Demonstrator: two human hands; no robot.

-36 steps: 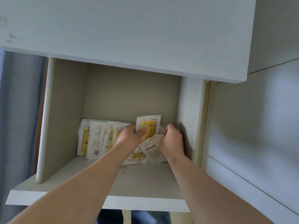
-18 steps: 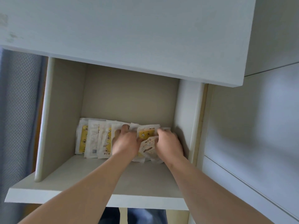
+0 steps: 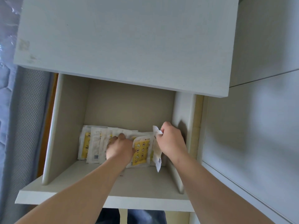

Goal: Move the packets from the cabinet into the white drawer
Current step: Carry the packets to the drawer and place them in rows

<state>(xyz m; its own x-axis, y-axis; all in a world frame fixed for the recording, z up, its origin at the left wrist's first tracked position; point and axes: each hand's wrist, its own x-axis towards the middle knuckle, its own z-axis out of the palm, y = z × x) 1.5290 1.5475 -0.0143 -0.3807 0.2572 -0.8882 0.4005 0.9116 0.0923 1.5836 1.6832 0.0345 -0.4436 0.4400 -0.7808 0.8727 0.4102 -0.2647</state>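
Back on the cabinet shelf (image 3: pixel 113 188), packets (image 3: pixel 95 146) half gathered.
My left hand (image 3: pixel 119 149) grips several, my right hand (image 3: pixel 169 143) pinches the end packet (image 3: pixel 156 154) by a corner; that thin hold could slip, toppling the rest.

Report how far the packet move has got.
Done: nothing that shows; no drawer is in view. In hand: the left hand grips the packets mid-row, and the right hand pinches an end packet. Left: the whole row stands in the cabinet, to be carried over.
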